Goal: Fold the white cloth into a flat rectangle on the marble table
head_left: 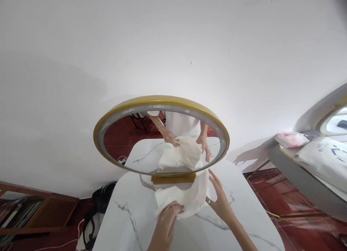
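A crumpled, soft white cloth (pixel 187 200) lies on a white marble-patterned table (pixel 127 229). My left hand (pixel 170 214) is closed on its near left part, the fingers together and bent over the fabric. At the cloth's right edge is my right hand (pixel 220 202), its thumb and fingers spread apart and a ring on one finger. Both hands and the cloth also appear reflected in a gold-rimmed mirror (pixel 161 100) just behind them. The mirror rises from a gold base (pixel 173 179), and the cloth's far edge reaches close to that base.
A white wall (pixel 173 45) stands behind the mirror. To the right, a second table (pixel 298 178) carries a pink-and-white packet (pixel 292 139) and a white bag (pixel 325 157). A black bag (pixel 104 196) and a wooden shelf (pixel 59 213) are at the left, over red floor tiles.
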The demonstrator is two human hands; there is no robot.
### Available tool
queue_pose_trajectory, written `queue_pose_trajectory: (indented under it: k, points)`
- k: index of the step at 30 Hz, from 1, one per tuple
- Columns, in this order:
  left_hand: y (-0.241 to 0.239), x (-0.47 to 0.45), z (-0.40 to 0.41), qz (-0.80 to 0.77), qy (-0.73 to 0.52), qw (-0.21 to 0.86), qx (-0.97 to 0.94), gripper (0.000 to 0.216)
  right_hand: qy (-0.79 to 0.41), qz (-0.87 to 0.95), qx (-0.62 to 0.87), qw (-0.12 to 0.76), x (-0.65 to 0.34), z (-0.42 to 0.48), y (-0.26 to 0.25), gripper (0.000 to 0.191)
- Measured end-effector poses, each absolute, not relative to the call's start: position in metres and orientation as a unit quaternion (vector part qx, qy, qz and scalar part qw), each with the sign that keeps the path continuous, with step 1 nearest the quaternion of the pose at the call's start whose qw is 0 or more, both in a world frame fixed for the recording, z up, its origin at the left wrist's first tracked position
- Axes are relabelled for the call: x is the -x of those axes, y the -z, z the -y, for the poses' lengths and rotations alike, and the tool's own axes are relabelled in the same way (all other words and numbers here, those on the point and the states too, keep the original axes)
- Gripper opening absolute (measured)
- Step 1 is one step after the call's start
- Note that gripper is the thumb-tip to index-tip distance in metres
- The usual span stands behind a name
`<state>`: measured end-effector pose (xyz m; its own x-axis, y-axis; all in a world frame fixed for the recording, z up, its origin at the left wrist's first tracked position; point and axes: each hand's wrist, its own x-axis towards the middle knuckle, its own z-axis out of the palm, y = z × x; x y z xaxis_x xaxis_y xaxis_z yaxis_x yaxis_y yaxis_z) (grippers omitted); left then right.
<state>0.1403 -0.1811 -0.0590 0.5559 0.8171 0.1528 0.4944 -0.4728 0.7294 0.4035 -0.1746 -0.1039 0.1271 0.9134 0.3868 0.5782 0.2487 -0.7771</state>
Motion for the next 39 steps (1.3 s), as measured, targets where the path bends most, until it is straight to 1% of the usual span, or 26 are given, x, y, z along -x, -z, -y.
queue_pose_trajectory:
  k: [2, 5, 6, 7, 10, 11, 12, 15, 18, 22, 24, 27, 28, 30, 33, 35, 37, 39]
  points:
    - [0.063, -0.133, 0.191, -0.395, -0.261, 0.339, -0.813, 0.032, -0.207, 0.648, 0.583, 0.445, -0.402, 0.181, 0.096, 0.061]
    - [0.071, -0.120, 0.202, -0.398, -0.284, 0.353, -0.797, 0.034, -0.254, 0.636, 0.586, 0.433, -0.393, 0.190, 0.086, 0.070]
    - [0.075, -0.115, 0.206, -0.411, -0.296, 0.355, -0.786, 0.034, -0.267, 0.630, 0.586, 0.434, -0.389, 0.193, 0.083, 0.068]
    - [0.079, -0.110, 0.211, -0.429, -0.309, 0.356, -0.771, 0.036, -0.274, 0.629, 0.584, 0.434, -0.386, 0.195, 0.080, 0.059]
    - [0.087, -0.099, 0.225, -0.501, -0.339, 0.360, -0.710, 0.041, -0.281, 0.637, 0.575, 0.430, -0.375, 0.203, 0.070, 0.021]
    - [0.087, -0.096, 0.229, -0.519, -0.344, 0.361, -0.694, 0.042, -0.283, 0.639, 0.569, 0.433, -0.372, 0.206, 0.066, 0.012]
    - [0.086, -0.094, 0.233, -0.524, -0.344, 0.361, -0.691, 0.042, -0.290, 0.639, 0.564, 0.436, -0.369, 0.209, 0.061, 0.008]
    - [0.077, -0.094, 0.236, -0.472, -0.318, 0.347, -0.746, 0.035, -0.338, 0.627, 0.563, 0.420, -0.359, 0.220, 0.048, 0.014]
    - [0.067, -0.104, 0.232, -0.400, -0.272, 0.316, -0.816, 0.047, -0.351, 0.607, 0.587, 0.405, -0.348, 0.230, 0.038, 0.019]
    - [0.059, -0.117, 0.229, -0.417, -0.260, 0.321, -0.810, 0.032, -0.317, 0.568, 0.608, 0.456, -0.341, 0.239, 0.025, 0.019]
    - [0.053, -0.119, 0.229, -0.434, -0.272, 0.327, -0.794, 0.028, -0.311, 0.562, 0.598, 0.480, -0.345, 0.242, 0.017, 0.015]
    - [0.043, -0.121, 0.228, -0.402, -0.293, 0.319, -0.807, 0.016, -0.320, 0.571, 0.583, 0.481, -0.356, 0.248, 0.010, 0.010]
    - [0.041, -0.122, 0.227, -0.382, -0.296, 0.313, -0.818, 0.016, -0.323, 0.569, 0.588, 0.475, -0.360, 0.250, 0.011, 0.011]
    - [0.039, -0.127, 0.226, -0.351, -0.295, 0.298, -0.838, 0.021, -0.330, 0.546, 0.610, 0.470, -0.368, 0.252, 0.016, 0.017]
    - [0.042, -0.138, 0.225, -0.339, -0.273, 0.271, -0.859, 0.028, -0.364, 0.492, 0.625, 0.484, -0.380, 0.254, 0.030, 0.040]
    - [0.042, -0.147, 0.223, -0.343, -0.257, 0.261, -0.865, 0.028, -0.399, 0.465, 0.614, 0.498, -0.388, 0.255, 0.038, 0.050]
    - [0.038, -0.157, 0.222, -0.349, -0.239, 0.258, -0.869, 0.026, -0.433, 0.447, 0.597, 0.505, -0.399, 0.256, 0.041, 0.053]
    - [0.032, -0.163, 0.221, -0.351, -0.213, 0.260, -0.874, 0.022, -0.466, 0.429, 0.580, 0.513, -0.413, 0.257, 0.040, 0.051]
